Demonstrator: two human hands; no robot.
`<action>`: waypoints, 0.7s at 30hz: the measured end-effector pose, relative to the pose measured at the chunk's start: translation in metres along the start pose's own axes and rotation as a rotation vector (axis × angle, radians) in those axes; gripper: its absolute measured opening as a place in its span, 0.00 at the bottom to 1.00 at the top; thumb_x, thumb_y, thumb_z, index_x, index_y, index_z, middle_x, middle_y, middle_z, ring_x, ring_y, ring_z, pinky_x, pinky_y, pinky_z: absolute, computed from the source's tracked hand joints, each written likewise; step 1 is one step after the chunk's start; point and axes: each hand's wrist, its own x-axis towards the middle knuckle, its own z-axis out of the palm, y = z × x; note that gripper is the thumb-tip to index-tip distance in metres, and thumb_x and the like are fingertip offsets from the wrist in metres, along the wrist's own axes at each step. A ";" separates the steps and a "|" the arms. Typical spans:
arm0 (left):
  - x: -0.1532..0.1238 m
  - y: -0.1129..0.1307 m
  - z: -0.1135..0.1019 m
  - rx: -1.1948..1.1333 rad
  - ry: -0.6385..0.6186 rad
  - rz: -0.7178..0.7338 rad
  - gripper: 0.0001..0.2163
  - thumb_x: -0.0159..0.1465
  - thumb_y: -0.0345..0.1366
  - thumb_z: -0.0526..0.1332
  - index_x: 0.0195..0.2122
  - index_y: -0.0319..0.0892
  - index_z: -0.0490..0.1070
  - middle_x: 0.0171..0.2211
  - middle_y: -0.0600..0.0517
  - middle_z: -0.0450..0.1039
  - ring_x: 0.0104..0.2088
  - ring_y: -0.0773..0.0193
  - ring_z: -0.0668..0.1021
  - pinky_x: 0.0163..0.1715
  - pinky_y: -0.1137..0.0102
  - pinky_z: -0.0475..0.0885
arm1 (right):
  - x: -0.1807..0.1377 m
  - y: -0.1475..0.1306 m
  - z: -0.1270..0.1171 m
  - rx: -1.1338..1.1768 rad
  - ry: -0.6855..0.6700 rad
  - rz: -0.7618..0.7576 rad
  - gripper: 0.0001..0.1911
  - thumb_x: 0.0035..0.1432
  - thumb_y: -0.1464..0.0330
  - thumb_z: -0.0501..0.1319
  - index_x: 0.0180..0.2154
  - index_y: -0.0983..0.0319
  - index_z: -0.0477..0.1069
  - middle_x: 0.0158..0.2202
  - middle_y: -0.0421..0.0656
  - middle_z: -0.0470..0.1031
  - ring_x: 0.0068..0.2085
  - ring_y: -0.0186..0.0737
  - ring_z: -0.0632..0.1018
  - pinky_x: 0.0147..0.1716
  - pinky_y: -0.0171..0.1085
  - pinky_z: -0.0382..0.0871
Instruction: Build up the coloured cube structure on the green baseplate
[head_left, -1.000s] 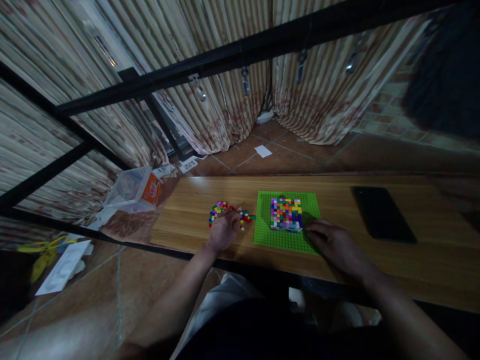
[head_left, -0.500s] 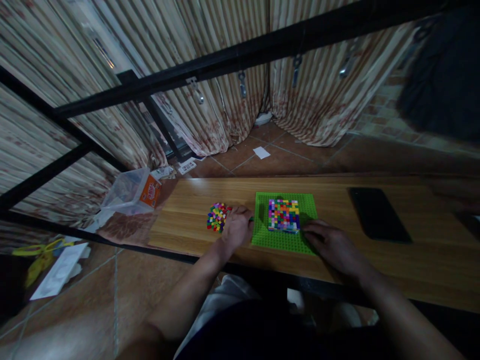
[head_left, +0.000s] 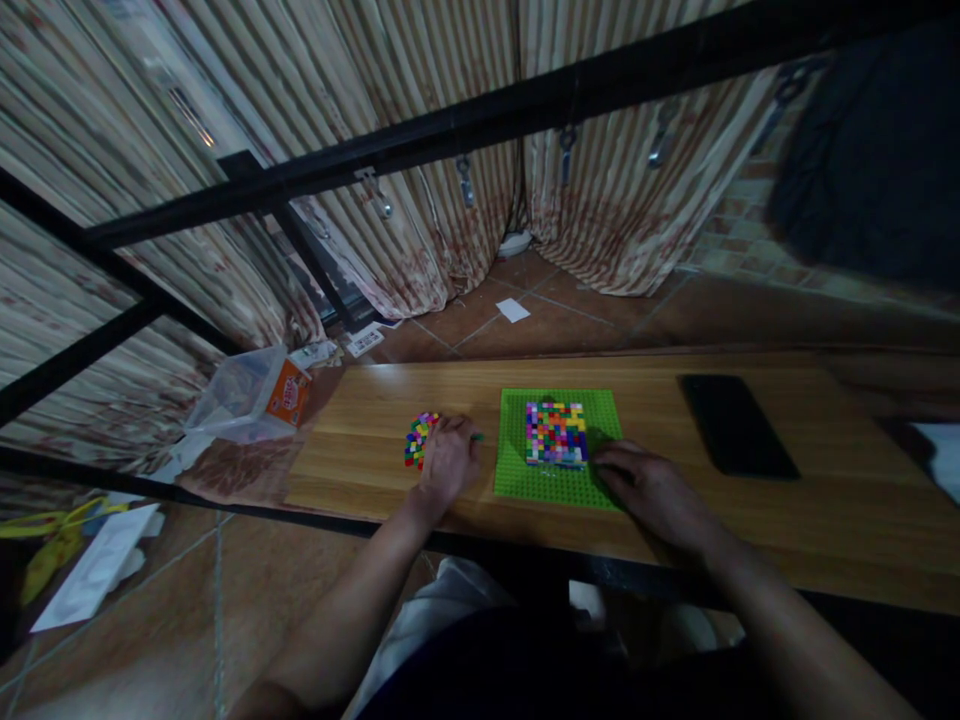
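Just left of frame centre, the left hand (head_left: 448,462) rests curled on the loose bricks (head_left: 417,440) on the tabletop (head_left: 375,400). Its grip is hidden under the knuckles, so I cannot tell whether it pinches one. The right hand (head_left: 646,490), flat and holding nothing, pins the green baseplate (head_left: 517,475) beside the brick block (head_left: 556,434); best to lift a single brick by the fingertips, with that hand steadying the plate.

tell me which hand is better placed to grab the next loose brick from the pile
Left, probably. The left hand rests against the pile of loose bricks, whereas the right hand lies on the near right corner of the green baseplate, beyond the built block.
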 end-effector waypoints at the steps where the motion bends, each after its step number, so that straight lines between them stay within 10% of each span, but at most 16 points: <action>1: 0.002 0.001 0.000 -0.027 0.000 -0.016 0.07 0.58 0.26 0.58 0.34 0.42 0.74 0.36 0.48 0.77 0.40 0.57 0.76 0.50 0.59 0.69 | 0.000 0.000 0.000 0.000 -0.002 0.004 0.12 0.62 0.68 0.53 0.40 0.57 0.75 0.44 0.44 0.76 0.44 0.42 0.78 0.46 0.42 0.72; 11: 0.032 0.031 0.011 -0.662 -0.031 -0.239 0.10 0.62 0.29 0.57 0.41 0.41 0.76 0.38 0.50 0.80 0.38 0.64 0.81 0.41 0.72 0.74 | 0.001 0.003 0.004 0.049 0.000 0.010 0.13 0.61 0.68 0.53 0.41 0.58 0.75 0.45 0.45 0.76 0.44 0.42 0.78 0.46 0.41 0.72; 21: 0.034 0.062 0.004 -0.344 -0.049 -0.204 0.11 0.66 0.34 0.56 0.44 0.45 0.77 0.39 0.50 0.81 0.39 0.62 0.81 0.44 0.69 0.73 | 0.001 0.001 0.002 0.011 -0.022 0.014 0.13 0.62 0.70 0.53 0.41 0.58 0.75 0.46 0.45 0.76 0.45 0.42 0.78 0.47 0.41 0.71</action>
